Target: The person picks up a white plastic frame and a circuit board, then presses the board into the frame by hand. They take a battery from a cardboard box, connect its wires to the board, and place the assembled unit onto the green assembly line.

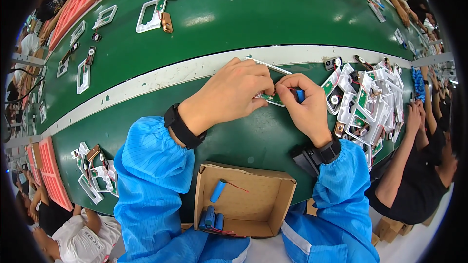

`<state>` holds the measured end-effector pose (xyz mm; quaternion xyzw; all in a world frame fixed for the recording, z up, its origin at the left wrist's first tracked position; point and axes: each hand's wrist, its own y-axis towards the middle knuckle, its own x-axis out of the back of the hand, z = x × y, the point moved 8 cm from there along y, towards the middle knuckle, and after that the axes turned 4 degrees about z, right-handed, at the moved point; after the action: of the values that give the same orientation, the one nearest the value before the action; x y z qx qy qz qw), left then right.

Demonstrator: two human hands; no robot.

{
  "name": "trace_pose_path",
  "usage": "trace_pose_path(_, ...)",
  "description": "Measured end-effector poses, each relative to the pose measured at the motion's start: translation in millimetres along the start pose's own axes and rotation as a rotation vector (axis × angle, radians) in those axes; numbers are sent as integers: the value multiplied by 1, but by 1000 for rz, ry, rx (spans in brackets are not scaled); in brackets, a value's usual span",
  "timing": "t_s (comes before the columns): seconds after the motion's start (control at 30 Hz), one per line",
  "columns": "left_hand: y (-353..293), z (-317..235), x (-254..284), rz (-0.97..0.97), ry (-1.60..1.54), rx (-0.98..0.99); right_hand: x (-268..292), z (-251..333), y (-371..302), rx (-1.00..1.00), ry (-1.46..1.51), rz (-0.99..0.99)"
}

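In front of me both hands meet over a white plastic housing [269,65] with a green circuit board [274,100] in it. My left hand [233,92] is closed with its fingertips pinched at the board's edge, and it covers much of the housing. A blue cylindrical battery [300,96] shows between the fingers of my right hand [306,109], which is closed around it beside the board. Thin wires near the fingertips are too small to trace. Close to my body stands an open cardboard box [253,175] with several blue batteries [218,191] with red wires inside.
A heap of white housings [373,102] with boards and speakers lies right; a smaller pile [100,173] lies left. Beyond a white rail [146,85], more housings [151,14] are spread over a green belt [209,24]. A co-worker's arm [402,148] reaches in at right.
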<state>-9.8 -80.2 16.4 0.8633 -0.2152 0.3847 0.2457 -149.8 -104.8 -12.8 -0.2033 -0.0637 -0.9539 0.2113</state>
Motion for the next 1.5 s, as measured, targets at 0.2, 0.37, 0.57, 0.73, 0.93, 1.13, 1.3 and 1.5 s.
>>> trace_pose_path(0.2,0,-3,0,15,1,-16,-1,-9,-1,-57,23,-2)
trace_pose_path(0.37,2,-2,-2,74,8,29,-3,-1,-1,17,-60,8)
trace_pose_path(0.57,1,-5,-9,208,17,84,-9,16,-3,260,-238,-33)
trace_pose_path(0.73,2,-1,-7,175,-56,84,-9,12,-2,233,-204,-15)
trace_pose_path(0.93,2,0,-9,200,-45,112,-10,11,-2,241,-204,-1)
trace_pose_path(1.13,4,-1,-9,226,-35,147,-10,9,-3,247,-196,-10)
trace_pose_path(1.3,5,-2,-12,272,-49,153,-10,11,-3,246,-222,-14)
trace_pose_path(1.5,4,-3,-12,272,-18,149,-10,12,-4,259,-221,-9)
